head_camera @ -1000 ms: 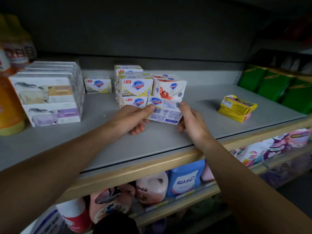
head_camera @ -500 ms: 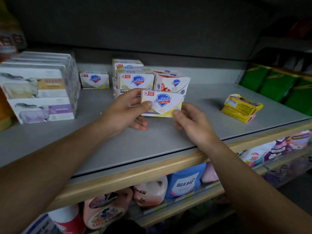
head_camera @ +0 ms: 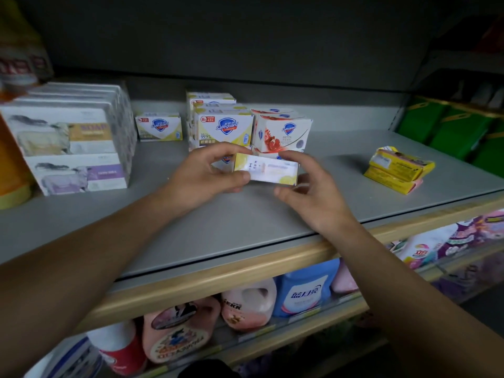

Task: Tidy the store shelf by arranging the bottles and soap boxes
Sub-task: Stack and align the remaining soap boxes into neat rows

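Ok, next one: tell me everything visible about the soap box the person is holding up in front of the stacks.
The held soap box is a small rectangular carton, apparently cardboard, white with yellow corners and blurred small print on the face turned to the camera. It is held lengthwise, lifted above the grey shelf, just in front of the stacked Safeguard boxes. The left hand pinches its left end between thumb and fingers; the right hand curls round its right end, index finger along the top edge. It looks closed and undamaged.

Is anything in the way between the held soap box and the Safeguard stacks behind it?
Nothing visible. The soap box, pinched by the left hand and right hand, sits just in front of the Safeguard stacks.
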The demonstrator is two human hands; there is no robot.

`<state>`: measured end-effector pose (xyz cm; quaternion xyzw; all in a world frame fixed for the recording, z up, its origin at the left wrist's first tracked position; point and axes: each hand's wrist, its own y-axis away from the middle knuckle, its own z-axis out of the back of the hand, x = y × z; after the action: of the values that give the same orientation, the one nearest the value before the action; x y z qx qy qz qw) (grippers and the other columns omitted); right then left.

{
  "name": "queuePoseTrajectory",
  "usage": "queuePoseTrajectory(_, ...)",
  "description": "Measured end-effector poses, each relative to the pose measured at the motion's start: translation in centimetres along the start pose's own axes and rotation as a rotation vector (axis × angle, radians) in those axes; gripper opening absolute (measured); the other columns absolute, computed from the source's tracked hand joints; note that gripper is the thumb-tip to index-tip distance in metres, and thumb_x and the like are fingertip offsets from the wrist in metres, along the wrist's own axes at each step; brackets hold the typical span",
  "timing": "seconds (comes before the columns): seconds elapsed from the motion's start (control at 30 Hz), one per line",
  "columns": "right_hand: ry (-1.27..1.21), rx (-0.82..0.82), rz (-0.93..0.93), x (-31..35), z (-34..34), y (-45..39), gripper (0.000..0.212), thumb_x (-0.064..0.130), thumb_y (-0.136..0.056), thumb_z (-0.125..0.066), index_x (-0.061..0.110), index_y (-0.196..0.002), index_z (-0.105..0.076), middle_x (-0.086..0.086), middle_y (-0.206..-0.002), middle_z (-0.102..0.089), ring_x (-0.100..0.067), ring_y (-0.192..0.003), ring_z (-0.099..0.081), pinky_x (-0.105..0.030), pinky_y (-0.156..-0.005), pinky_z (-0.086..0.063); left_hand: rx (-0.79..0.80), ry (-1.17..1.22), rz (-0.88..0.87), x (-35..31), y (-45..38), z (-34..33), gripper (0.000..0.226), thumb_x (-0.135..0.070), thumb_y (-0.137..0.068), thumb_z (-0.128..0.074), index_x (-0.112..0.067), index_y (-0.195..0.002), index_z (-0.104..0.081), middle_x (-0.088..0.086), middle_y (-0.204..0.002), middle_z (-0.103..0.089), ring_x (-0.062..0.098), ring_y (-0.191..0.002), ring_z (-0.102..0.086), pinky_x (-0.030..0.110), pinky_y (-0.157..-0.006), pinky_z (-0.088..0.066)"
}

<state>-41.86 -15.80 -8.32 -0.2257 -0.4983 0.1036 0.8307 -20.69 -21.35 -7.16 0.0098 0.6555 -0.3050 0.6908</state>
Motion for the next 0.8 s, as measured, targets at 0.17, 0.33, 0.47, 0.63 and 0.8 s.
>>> queuePoseTrajectory(0.17, 0.219, 0.007, 0.204, 0.7, -0.3, 0.5, 0.051, 0.013, -0.079, -0.077, 0.021, -0.126, -0.060, 0.002, -0.121, -0.058, -0.017, -0.111, -0.054, -0.027, -0.096, -0.042, 0.004, -0.041, 0.091, -0.1, 0.2, -0.4, 0.016, -0.012, -0.090, -0.064, -0.026, -0.099, -0.066, -0.008, -0.091, -0.071, 0.025, -0.065, -0.069, 0.039, -0.068, -0.060)
queuePoseTrajectory(0.33, 0.265, 0.008, 0.204, 1.5, -2.0, 0.3, 0.049, 0.009, -0.081, -0.075, 0.014, -0.128, -0.060, -0.005, -0.123, -0.061, -0.023, -0.113, -0.056, -0.038, -0.097, -0.046, -0.085, -0.214, 0.045, -1.1, 1.1, 0.1, 0.016, -0.022, -0.089, -0.069, -0.019, -0.104, -0.067, -0.003, -0.089, -0.070, 0.028, -0.070, -0.070, 0.050, -0.072, -0.060)
queuePoseTrajectory(0.47, 0.228, 0.005, 0.206, 2.5, -4.0, -0.5, 0.048, 0.015, -0.081, -0.076, 0.016, -0.126, -0.061, 0.000, -0.124, -0.061, -0.013, -0.114, -0.053, -0.020, -0.099, -0.040, -0.082, -0.736, -0.087, -2.9, 1.6, 2.1, 0.063, -0.050, -0.070, -0.074, -0.020, -0.123, -0.059, 0.004, -0.104, -0.069, 0.024, -0.093, -0.067, 0.041, -0.083, -0.054)
queuePoseTrajectory(0.63, 0.274, 0.220, 0.206, 4.0, -5.8, -1.6, 0.049, 0.018, -0.082, -0.076, 0.019, -0.129, -0.062, -0.002, -0.126, -0.060, -0.019, -0.118, -0.054, -0.029, -0.104, -0.040, -0.103, -1.051, -0.164, -3.1, 3.8, 4.6, 0.058, -0.037, -0.076, -0.079, -0.021, -0.129, -0.059, 0.003, -0.118, -0.068, 0.024, -0.104, -0.064, 0.033, -0.086, -0.050)
queuePoseTrajectory(0.8, 0.287, 0.066, 0.288, 5.7, -6.0, -4.7, 0.038, 0.039, -0.088, -0.057, 0.021, -0.120, -0.067, 0.002, -0.120, -0.064, -0.017, -0.115, -0.053, -0.027, -0.098, -0.038, -0.187, -1.218, -0.161, -4.4, 5.2, 7.8, 0.049, -0.033, -0.081, -0.075, -0.017, -0.125, -0.063, 0.005, -0.118, -0.062, 0.026, -0.106, -0.060, 0.032, -0.088, -0.046)
